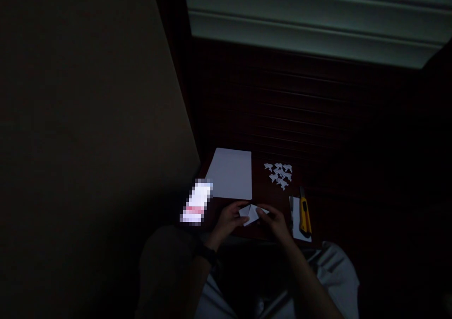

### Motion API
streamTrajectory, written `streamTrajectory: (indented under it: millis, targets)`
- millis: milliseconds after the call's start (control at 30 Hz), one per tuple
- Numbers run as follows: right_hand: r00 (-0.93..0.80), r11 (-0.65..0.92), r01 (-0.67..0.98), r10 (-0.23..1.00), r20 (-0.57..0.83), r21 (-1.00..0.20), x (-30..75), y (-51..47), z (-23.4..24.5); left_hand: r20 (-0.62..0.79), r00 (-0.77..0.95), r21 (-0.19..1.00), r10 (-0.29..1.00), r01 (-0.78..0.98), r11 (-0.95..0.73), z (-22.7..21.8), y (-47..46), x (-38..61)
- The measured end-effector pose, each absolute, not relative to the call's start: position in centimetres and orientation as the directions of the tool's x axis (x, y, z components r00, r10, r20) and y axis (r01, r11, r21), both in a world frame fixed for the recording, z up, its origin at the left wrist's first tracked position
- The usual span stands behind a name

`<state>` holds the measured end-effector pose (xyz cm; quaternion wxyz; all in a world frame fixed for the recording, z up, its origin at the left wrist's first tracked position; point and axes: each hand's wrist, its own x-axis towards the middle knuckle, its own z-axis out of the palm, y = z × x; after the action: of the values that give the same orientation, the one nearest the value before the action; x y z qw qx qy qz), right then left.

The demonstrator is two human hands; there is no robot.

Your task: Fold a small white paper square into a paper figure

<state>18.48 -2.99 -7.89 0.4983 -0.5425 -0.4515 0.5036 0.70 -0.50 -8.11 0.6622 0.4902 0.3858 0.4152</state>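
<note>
In the dim light both my hands hold a small folded piece of white paper [250,213] just above the near edge of a dark wooden table [261,192]. My left hand [229,219] grips its left side and my right hand [273,221] pinches its right side. A dark watch sits on my left wrist. Behind the hands lies a blank white sheet [231,173].
Several small folded paper figures [279,174] are clustered at the back right. A yellow utility knife [304,214] rests on a white paper strip to the right. A lit phone screen [197,202] glows at the left. A wall stands on the left, shutters behind.
</note>
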Motion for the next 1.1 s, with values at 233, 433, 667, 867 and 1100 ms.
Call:
streamTrajectory:
  millis: [233,433,667,867,1100]
  targets:
    - [0.015,0.102,0.157,0.994,0.106,-0.982,19.1,-2.7,-6.8,-0.117,0.340,0.968,0.933,-0.171,0.184,-8.5,-0.2,0.7]
    - [-0.097,0.063,0.093,0.994,0.054,-0.994,19.5,-2.2,-7.2,-0.103,0.359,0.969,0.928,-0.174,0.175,-8.8,-0.2,0.8]
    - [-0.236,0.074,0.184,0.971,0.029,-0.980,19.3,-2.6,-5.7,-0.106,0.365,0.965,0.925,-0.186,0.184,-9.2,-0.1,0.9]
    - [-0.220,0.128,0.265,0.973,0.069,-0.956,18.8,-2.8,-5.0,-0.131,0.348,0.956,0.928,-0.204,0.212,-9.5,0.1,0.9]
    - [-0.296,0.147,0.305,0.954,0.053,-0.941,19.3,-2.7,-4.9,-0.201,0.362,0.933,0.910,-0.212,0.291,-9.0,-0.2,1.0]
